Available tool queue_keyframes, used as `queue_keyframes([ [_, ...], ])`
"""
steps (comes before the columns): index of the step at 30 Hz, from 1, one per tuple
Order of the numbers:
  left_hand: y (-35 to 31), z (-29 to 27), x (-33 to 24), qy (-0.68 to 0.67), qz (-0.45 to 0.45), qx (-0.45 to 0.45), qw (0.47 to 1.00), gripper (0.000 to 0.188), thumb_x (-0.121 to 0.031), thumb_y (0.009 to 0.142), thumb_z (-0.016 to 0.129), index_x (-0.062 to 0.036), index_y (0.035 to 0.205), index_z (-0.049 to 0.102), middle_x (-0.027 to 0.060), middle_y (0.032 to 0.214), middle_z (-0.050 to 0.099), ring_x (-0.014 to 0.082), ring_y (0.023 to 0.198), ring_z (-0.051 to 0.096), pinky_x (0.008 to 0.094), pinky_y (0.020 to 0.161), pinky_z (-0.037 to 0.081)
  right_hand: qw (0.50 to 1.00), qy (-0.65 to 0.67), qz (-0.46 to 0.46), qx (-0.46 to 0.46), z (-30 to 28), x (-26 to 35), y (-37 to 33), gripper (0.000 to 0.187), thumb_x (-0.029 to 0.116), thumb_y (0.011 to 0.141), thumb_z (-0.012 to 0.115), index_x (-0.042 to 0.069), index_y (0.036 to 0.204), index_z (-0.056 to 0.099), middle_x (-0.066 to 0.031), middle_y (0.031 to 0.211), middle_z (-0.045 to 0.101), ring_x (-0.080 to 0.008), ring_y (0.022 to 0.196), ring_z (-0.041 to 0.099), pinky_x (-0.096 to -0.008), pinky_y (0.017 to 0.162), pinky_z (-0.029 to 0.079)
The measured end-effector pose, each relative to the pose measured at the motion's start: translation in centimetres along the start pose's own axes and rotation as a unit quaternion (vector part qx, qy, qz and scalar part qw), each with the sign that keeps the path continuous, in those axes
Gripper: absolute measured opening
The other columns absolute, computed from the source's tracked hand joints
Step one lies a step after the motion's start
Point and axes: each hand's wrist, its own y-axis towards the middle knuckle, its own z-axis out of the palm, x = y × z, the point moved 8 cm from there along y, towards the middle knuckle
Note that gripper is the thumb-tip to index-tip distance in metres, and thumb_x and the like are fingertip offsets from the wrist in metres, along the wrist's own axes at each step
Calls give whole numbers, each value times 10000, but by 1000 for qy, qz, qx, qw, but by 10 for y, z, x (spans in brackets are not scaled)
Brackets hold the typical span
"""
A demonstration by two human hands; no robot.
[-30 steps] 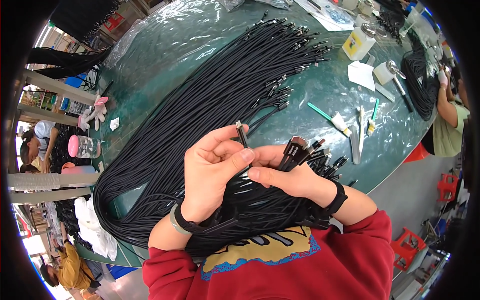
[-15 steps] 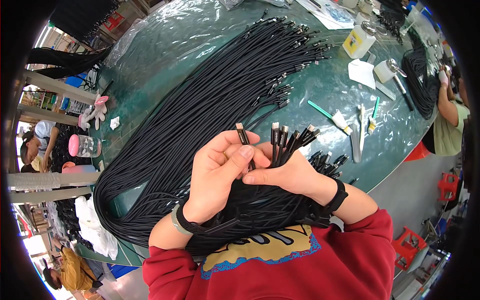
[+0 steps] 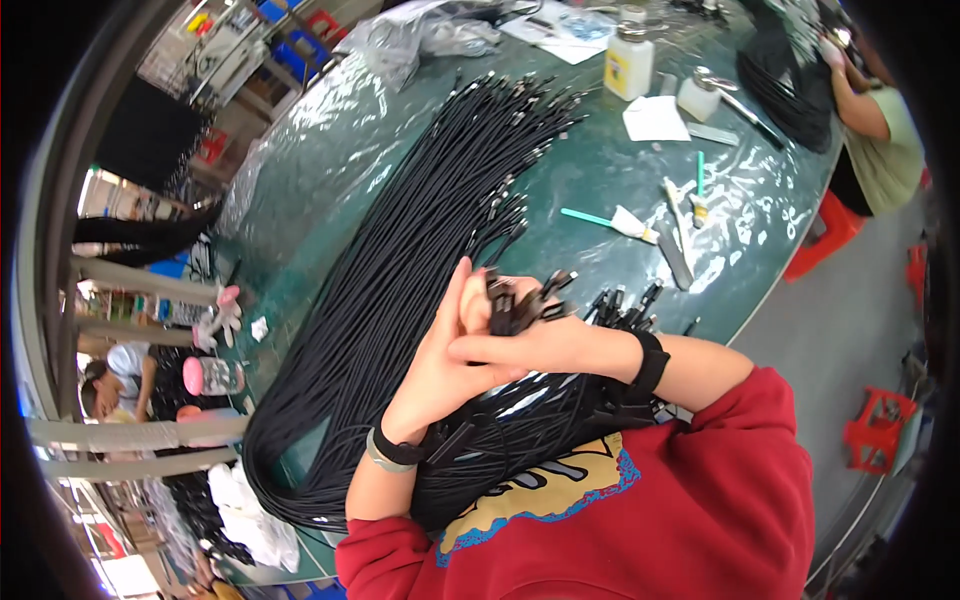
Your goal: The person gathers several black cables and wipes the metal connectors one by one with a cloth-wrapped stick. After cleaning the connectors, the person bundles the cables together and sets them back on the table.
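My right hand (image 3: pixel 535 342) is closed round a bunch of black USB cables, and their plug ends (image 3: pixel 515 308) stick up above the fingers, blurred by motion. Against the same bunch presses my left hand (image 3: pixel 440 345), with one finger pointing up and its thumb under the right hand. Its other fingers are partly hidden behind the plugs. Below both hands, more black cables (image 3: pixel 520 440) lie across in front of my body. Just right of my right hand, further plug ends (image 3: pixel 625 305) point up.
A long bundle of black cables (image 3: pixel 400 230) curves over the green table (image 3: pixel 590 260). To its right lie brushes (image 3: pixel 630 225), a white paper (image 3: pixel 655 120) and two bottles (image 3: pixel 628 65). At the left edge stands a pink-lidded jar (image 3: pixel 212 376). Another person (image 3: pixel 880 130) works at the far right.
The single plug my left hand held apart is now no longer seen separately; that hand has closed in against the bunch. My view has shifted, so the table things appear further left.
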Motion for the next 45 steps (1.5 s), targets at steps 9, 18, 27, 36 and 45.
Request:
queue_keyframes([
  [9, -23, 25, -7, -114, -239, 202, 943, 371, -197, 820, 562, 17, 1101, 449, -17, 602, 466, 51, 502, 438, 173, 438, 324, 993, -29, -108, 25, -20, 92, 4, 274, 155, 762, 621, 45, 992, 522, -39, 845, 527, -119, 823, 501, -258, 711, 417],
  [18, -37, 11, -50, -324, -91, 108, 935, 256, -203, 895, 411, 30, 948, 502, -31, 495, 386, 42, 404, 316, 192, 388, 236, 952, -252, 32, 170, -31, 66, 22, 310, 287, 859, 458, 1, 881, 575, -94, 807, 580, -164, 740, 544, -295, 701, 434],
  [27, -29, 15, -50, -259, -54, 6, 964, 283, -212, 902, 385, 36, 993, 483, -3, 482, 385, 58, 372, 300, 205, 357, 246, 779, -583, -179, 144, -25, 0, -4, 419, 382, 758, 532, 34, 983, 591, -149, 953, 566, -293, 901, 527, -341, 789, 423],
  [36, 13, 31, -3, -218, -171, 11, 961, 260, -212, 885, 440, 17, 973, 525, 69, 731, 590, 75, 512, 477, 204, 489, 378, 806, -573, 143, 30, -170, 36, -29, 221, 187, 672, 612, 10, 801, 585, -147, 807, 576, -281, 777, 562, -346, 668, 446],
  [45, 57, 14, 83, -191, -227, -77, 952, 257, -222, 884, 446, 13, 955, 523, 70, 806, 608, 81, 597, 531, 198, 551, 415, 733, -630, 258, -13, -189, 13, -70, 167, 146, 675, 579, 27, 793, 572, -140, 753, 567, -301, 757, 564, -386, 650, 457],
])
